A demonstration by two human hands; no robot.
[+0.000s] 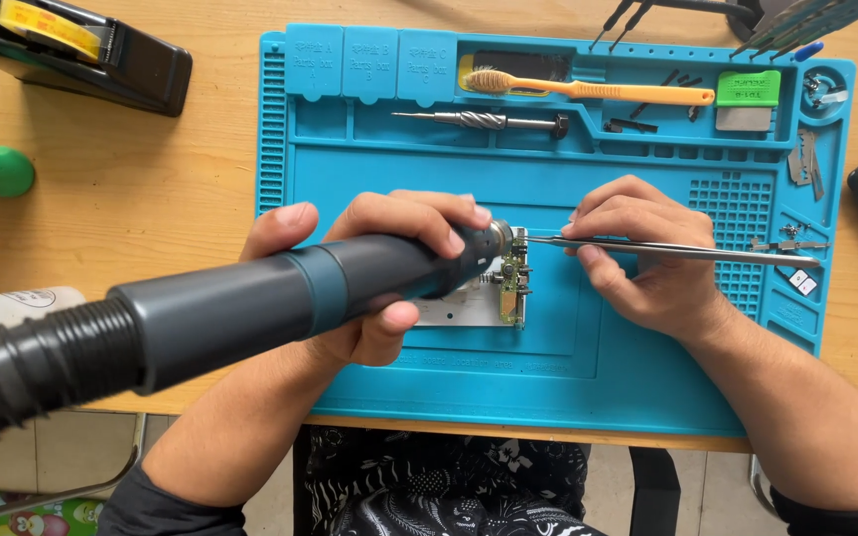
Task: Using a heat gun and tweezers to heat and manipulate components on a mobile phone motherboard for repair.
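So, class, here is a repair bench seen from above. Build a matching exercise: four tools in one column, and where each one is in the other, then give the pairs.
Things:
1. hot-air handpiece
2. tweezers
3. toothbrush
4. tape dispenser

Places:
A. in a tray slot at the top of the blue mat
B. in the left hand
C. on the bare wood, far left corner
D. in the right hand

Pairs: 1-B, 2-D, 3-A, 4-C

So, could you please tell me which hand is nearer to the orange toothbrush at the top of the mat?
The right hand, below and slightly right of the orange toothbrush. The left hand sits further down-left, gripping the hot-air handle.
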